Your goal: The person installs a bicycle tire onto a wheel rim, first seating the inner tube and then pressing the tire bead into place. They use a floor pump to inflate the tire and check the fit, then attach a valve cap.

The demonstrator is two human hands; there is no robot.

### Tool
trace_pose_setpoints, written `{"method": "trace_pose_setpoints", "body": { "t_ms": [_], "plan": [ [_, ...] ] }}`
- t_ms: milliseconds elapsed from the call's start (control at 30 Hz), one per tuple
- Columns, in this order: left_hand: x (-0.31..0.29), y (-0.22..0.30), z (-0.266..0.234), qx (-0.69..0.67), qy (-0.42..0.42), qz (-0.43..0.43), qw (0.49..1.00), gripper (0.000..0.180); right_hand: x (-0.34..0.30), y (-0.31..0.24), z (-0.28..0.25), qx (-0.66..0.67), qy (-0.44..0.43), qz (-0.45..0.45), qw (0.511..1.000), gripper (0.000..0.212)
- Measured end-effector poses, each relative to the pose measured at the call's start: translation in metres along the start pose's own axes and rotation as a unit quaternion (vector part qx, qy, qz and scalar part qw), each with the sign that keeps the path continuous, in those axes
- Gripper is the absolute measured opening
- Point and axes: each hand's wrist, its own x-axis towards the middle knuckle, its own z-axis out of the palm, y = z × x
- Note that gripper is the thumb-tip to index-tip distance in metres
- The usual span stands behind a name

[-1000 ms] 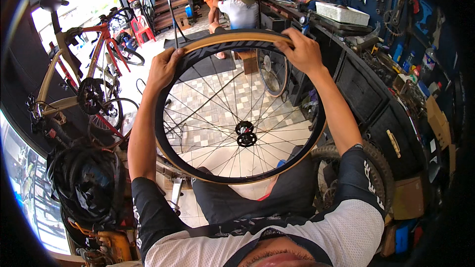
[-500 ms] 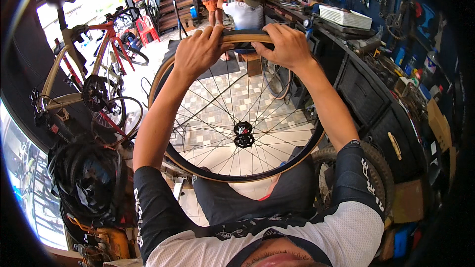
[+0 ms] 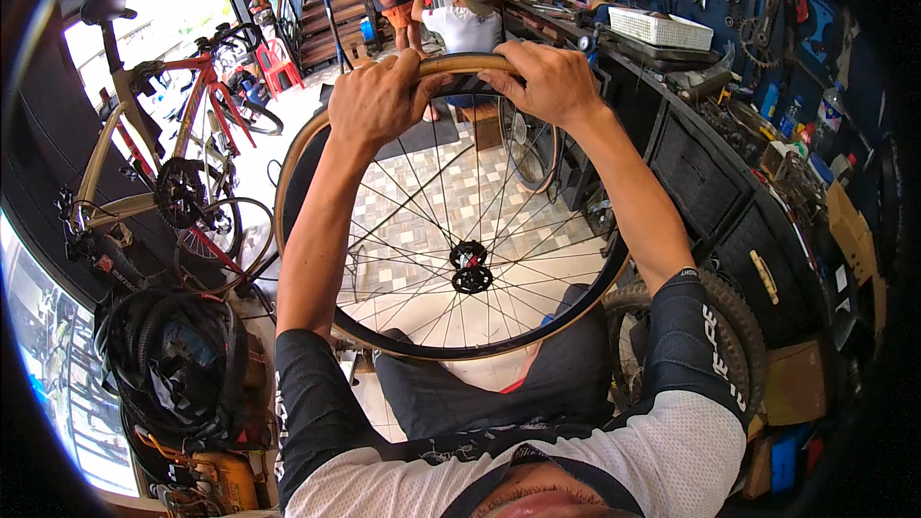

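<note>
A bicycle wheel (image 3: 523, 335) with a black rim, thin spokes and a tan-sided tyre (image 3: 459, 64) stands upright before me, its lower edge at my thighs. My left hand (image 3: 376, 105) grips the tyre and rim near the top, left of centre, fingers over the outer side and thumb toward the inner side. At the top right my right hand (image 3: 547, 83) is closed on the same tyre, its thumb pointing inward along the rim. A short stretch of tyre shows between both hands. The black hub (image 3: 469, 267) sits in the middle of the spokes.
Bikes (image 3: 187, 125) stand at the left, above a heap of black tyres (image 3: 173, 355). A long workbench (image 3: 672, 86) with a white basket (image 3: 660, 27) runs along the right. A thick-tyred wheel (image 3: 739, 345) leans by my right side. Two people are ahead, one seated (image 3: 465, 27).
My left hand has shifted slightly left and down along the tyre. My right hand has edged left, and the wheel has moved a little left and down.
</note>
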Motion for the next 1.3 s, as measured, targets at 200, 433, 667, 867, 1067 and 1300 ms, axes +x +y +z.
{"method": "trace_pose_setpoints", "body": {
  "t_ms": [200,433,667,867,1067,1300],
  "plan": [
    [-0.014,0.012,0.001,0.064,0.017,0.032,0.997,0.037,-0.009,-0.018,-0.008,0.056,0.057,0.033,0.996,0.045],
    [-0.018,0.017,-0.019,0.112,0.024,0.117,0.986,0.055,-0.066,-0.121,-0.016,0.296,0.146,0.218,0.919,0.045],
    [-0.002,-0.006,-0.046,-0.205,-0.008,0.037,0.978,0.034,-0.059,-0.147,0.01,0.865,0.175,0.266,0.389,0.082],
    [-0.001,-0.018,-0.05,-0.373,-0.031,-0.166,0.912,0.052,-0.054,-0.149,0.021,0.955,0.172,0.139,0.198,0.089],
    [0.003,-0.026,-0.058,-0.384,-0.129,-0.174,0.897,0.043,-0.036,-0.147,0.011,0.971,0.159,0.103,0.145,0.086],
    [-0.013,-0.051,-0.055,-0.43,-0.177,-0.141,0.874,0.047,-0.026,-0.112,0.013,0.909,0.089,0.304,0.27,0.057]
  ]
}}
